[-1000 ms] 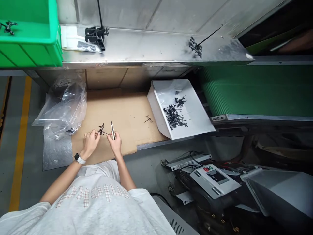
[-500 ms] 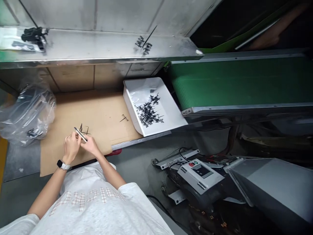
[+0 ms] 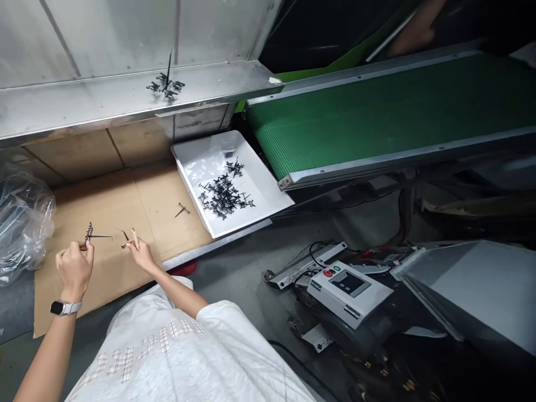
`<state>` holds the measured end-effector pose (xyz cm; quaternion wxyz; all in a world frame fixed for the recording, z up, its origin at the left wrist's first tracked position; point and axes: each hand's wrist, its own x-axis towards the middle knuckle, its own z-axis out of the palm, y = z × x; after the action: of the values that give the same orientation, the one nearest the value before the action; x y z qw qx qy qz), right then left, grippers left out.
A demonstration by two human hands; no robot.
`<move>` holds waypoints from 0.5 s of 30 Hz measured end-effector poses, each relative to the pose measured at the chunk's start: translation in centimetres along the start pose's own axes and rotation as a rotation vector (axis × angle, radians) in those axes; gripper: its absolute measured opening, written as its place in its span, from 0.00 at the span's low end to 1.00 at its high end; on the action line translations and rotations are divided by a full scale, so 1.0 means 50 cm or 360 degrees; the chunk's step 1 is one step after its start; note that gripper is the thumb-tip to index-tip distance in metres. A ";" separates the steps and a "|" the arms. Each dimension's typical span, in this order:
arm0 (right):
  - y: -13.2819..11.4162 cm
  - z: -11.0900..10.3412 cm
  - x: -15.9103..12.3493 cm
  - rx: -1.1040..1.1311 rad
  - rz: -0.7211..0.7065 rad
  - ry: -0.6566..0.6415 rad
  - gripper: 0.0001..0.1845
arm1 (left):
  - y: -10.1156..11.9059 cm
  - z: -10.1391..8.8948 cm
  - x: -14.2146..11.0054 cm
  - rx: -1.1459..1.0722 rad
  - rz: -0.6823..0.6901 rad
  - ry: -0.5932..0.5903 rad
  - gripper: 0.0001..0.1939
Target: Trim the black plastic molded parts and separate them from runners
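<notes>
My left hand (image 3: 75, 269), a watch on its wrist, pinches a small black branched plastic piece (image 3: 89, 231) with a thin stem. It is held just above the cardboard sheet (image 3: 106, 276). Closed around a slim pale tool (image 3: 135, 239), my right hand (image 3: 143, 255) is to the right, apart from the left. By its fingertips shows a small dark piece (image 3: 125, 237); whether the fingers touch it I cannot tell. Farther right, another black branched piece (image 3: 182, 210) lies on the cardboard, beside a white tray (image 3: 268, 198) holding a pile of black plastic parts (image 3: 223, 195).
A clear plastic bag (image 3: 25, 223) sits at the left. Above the bench runs a metal shelf (image 3: 104, 103) with a black branched part (image 3: 166, 86) on it. A green conveyor belt (image 3: 355, 123) is at the right, and a machine with a control box (image 3: 349, 290) stands below.
My hands have moved apart; they were together over the cardboard. The black piece now shows in my left hand and the pale tool in my right. The view has swung to the right.
</notes>
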<state>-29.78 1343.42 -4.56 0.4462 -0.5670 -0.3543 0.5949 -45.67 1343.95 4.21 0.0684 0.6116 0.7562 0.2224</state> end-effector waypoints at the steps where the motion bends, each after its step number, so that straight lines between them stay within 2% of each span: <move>1: -0.003 0.005 0.006 0.0060 0.0025 0.0030 0.11 | 0.010 0.005 0.001 -0.0017 0.0006 0.0014 0.12; 4: -0.022 0.013 0.016 0.0238 0.0072 0.0049 0.25 | 0.038 0.022 -0.008 -0.0116 0.0019 0.0001 0.12; 6: -0.041 0.006 0.012 0.0322 0.0064 0.0009 0.29 | 0.051 0.027 -0.021 -0.0204 0.0010 -0.0014 0.12; 9: -0.074 -0.019 -0.005 0.0345 0.0019 -0.0111 0.25 | 0.061 0.013 -0.043 -0.0374 0.0017 -0.0081 0.13; 12: -0.106 -0.042 -0.032 0.0245 -0.0041 -0.0239 0.22 | 0.065 -0.019 -0.063 -0.0583 0.0060 -0.0208 0.13; 15: -0.135 -0.049 -0.068 0.0090 -0.0122 -0.0285 0.19 | 0.065 -0.053 -0.081 -0.0794 0.0030 -0.0315 0.15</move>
<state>-26.64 1342.39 2.66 0.4510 -0.4849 -0.3972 0.6354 -42.76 1339.89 7.25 0.2887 0.6015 0.6619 0.3416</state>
